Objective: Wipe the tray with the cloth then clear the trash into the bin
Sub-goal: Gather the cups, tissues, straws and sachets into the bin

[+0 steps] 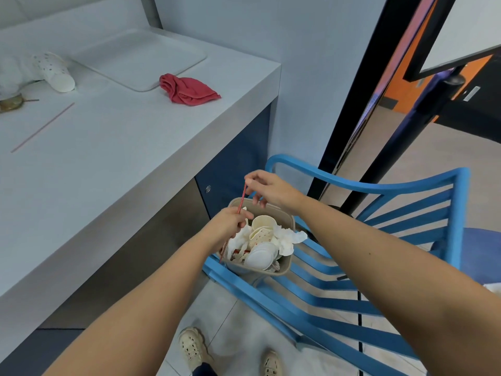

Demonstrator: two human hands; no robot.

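Both hands hold a thin red straw over the beige bin on the floor. My left hand grips the straw near its middle, and my right hand pinches its upper end. The bin holds crumpled napkins, paper cups and a lid. On the white counter lie the pale tray, the crumpled red cloth by the tray's near corner, a paper cup on its side and another straw.
A blue slatted chair stands right beside the bin, against the counter's dark cabinet. A small brown dish sits at the counter's left edge. A dark door frame rises at the right. My shoes are on the tiled floor below.
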